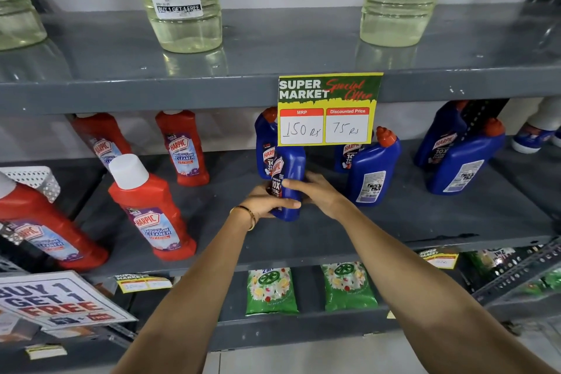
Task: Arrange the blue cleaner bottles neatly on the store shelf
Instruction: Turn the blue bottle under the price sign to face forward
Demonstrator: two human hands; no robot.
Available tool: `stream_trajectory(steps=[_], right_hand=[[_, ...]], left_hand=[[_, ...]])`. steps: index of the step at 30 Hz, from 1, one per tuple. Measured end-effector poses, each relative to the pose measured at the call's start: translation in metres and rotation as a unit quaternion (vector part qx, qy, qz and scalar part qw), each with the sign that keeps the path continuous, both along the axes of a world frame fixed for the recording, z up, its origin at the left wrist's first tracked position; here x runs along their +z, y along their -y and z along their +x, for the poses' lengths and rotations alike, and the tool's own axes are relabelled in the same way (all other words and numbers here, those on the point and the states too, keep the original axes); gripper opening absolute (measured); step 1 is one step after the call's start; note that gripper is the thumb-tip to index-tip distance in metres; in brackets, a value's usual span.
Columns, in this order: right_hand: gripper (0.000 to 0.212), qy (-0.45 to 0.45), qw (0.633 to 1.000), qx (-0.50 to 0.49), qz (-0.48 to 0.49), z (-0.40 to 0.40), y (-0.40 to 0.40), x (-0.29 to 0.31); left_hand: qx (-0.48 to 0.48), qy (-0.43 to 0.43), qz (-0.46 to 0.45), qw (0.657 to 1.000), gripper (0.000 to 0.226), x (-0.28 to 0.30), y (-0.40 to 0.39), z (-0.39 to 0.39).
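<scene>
Both hands hold one blue cleaner bottle upright on the middle grey shelf, its label turned left. My left hand wraps its lower left side, and my right hand grips its right side. Another blue bottle stands right behind it. To the right stands a blue bottle with its back label facing out, and one more behind that. At the far right are two blue bottles, one behind the other.
Red bathroom cleaner bottles fill the shelf's left half. A yellow price card hangs from the upper shelf's edge, hiding bottle tops. Bleach bottles stand above. Green packets lie on the lower shelf.
</scene>
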State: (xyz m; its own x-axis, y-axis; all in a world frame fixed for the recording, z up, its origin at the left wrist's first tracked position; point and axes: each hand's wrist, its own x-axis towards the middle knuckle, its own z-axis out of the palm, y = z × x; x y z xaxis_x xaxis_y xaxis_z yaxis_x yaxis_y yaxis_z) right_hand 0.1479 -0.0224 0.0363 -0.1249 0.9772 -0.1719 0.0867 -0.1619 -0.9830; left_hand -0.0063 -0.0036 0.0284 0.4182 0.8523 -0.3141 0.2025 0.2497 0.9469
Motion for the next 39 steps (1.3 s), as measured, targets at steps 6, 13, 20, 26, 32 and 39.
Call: stream_trajectory(steps=[6,13,20,26,32,39], right_hand=[[0.046,0.000,0.999,-0.020,0.037,0.001,-0.003,-0.002],[0.062,0.034,0.998,-0.005,0.045,-0.005,-0.010,-0.004],[0.062,0.063,0.997,0.005,0.039,-0.005,-0.013,-0.010],[0.062,0.069,0.997,-0.008,0.033,-0.004,-0.014,-0.012],[0.061,0.064,0.997,-0.029,0.029,-0.007,-0.012,-0.014],[0.068,0.088,0.983,-0.164,0.007,0.001,0.008,-0.027]], left_hand=[[0.077,0.030,0.003,0.997,0.053,-0.009,-0.004,-0.005],[0.117,-0.011,0.061,0.991,0.065,-0.021,-0.014,-0.018],[0.156,-0.077,0.131,0.976,0.055,-0.034,-0.012,-0.021],[0.162,-0.103,0.147,0.970,0.053,-0.033,-0.013,-0.020],[0.162,-0.125,0.151,0.967,0.051,-0.034,-0.010,-0.018],[0.285,-0.129,0.116,0.943,0.057,-0.044,0.015,-0.011]])
